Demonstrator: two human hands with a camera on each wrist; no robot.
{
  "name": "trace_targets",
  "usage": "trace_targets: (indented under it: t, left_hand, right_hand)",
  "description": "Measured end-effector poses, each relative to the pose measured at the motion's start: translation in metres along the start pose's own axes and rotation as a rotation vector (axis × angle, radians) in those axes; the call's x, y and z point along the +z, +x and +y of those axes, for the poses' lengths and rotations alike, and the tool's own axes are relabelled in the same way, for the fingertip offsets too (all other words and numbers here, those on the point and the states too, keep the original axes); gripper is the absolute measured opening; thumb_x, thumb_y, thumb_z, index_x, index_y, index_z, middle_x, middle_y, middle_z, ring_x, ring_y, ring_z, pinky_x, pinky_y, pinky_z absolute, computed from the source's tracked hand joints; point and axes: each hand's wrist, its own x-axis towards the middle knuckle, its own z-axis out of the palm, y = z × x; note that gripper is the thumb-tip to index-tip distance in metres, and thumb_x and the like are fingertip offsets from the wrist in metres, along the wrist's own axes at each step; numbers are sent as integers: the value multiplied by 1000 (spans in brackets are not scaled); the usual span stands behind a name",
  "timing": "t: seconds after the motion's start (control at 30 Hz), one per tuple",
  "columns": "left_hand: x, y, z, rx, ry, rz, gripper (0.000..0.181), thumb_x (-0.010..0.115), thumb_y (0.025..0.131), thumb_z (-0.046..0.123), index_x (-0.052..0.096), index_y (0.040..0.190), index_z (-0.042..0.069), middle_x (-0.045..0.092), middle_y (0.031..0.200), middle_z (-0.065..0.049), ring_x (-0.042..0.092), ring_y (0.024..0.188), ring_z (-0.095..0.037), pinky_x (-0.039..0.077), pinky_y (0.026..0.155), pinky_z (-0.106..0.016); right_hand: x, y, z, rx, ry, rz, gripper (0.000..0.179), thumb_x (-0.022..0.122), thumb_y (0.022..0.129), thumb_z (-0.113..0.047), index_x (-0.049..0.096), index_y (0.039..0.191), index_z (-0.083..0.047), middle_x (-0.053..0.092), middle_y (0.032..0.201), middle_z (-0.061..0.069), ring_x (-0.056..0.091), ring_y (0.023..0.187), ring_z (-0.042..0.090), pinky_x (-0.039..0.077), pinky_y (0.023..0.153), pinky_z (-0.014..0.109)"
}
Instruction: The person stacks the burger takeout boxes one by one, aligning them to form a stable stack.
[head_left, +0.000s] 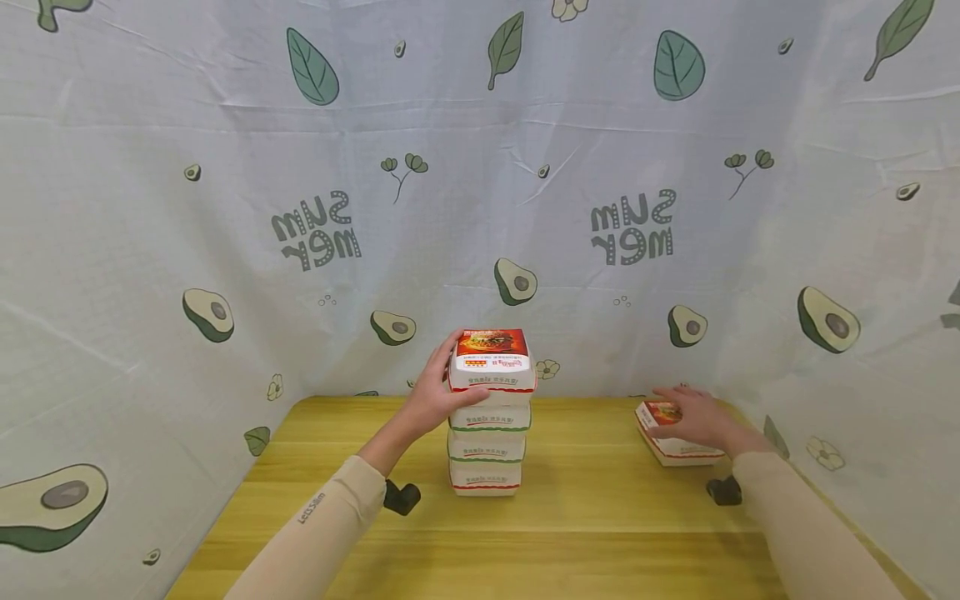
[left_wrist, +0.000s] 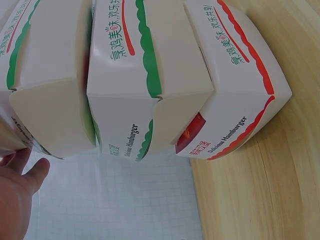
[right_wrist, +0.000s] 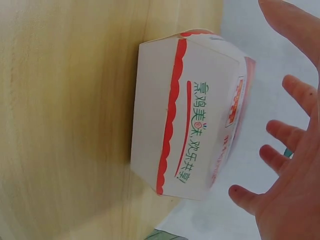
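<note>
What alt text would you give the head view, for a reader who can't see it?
A person's left hand holds the top box of a four-high stack of burger boxes on a wooden table, while the right hand spreads over a single box to the right. Behind is a pale curtain printed with avocados, leaves and mirrored "summer" lettering.

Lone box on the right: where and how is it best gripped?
Probably from above, across two opposite walls of the box, near its red edge: it sits flat, seems widest there, and has no other box stacked on top.
</note>
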Motion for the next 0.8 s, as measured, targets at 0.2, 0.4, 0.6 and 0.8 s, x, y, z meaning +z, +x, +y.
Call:
trace_targets:
  t: [0.2, 0.4, 0.6, 0.8]
  left_hand:
    - [2, 12, -28, 7, 1, 19, 101, 78, 88, 21, 10, 162, 32, 26, 157, -12, 47, 130, -32, 48, 101, -48]
    - [4, 11, -32, 36, -24, 38, 98, 80, 87, 26, 15, 159, 40, 30, 154, -6, 47, 129, -29, 47, 101, -49]
    - [4, 10, -32, 56, -33, 47, 97, 81, 85, 34, 18, 158, 43, 33, 151, -5, 49, 127, -27, 48, 101, -50]
    - [5, 10, -33, 55, -24, 55, 98, 82, 83, 40, 18, 157, 46, 34, 150, -3, 49, 127, -27, 49, 99, -48]
  right_hand:
    - [4, -1, 4, 18, 4, -20, 85, 77, 82, -52, 49, 143, 1, 40, 144, 41, 38, 129, 62, 36, 96, 75]
    - [14, 0, 15, 48, 28, -67, 86, 77, 82, -52, 48, 146, -2, 36, 146, 42, 38, 127, 62, 36, 96, 75]
    - [19, 1, 19, 33, 22, -68, 89, 81, 78, -47, 47, 146, -1, 40, 144, 40, 39, 124, 60, 38, 94, 73]
    - [23, 0, 24, 20, -3, -54, 95, 85, 72, -47, 46, 146, -2, 40, 144, 37, 45, 118, 56, 41, 92, 69]
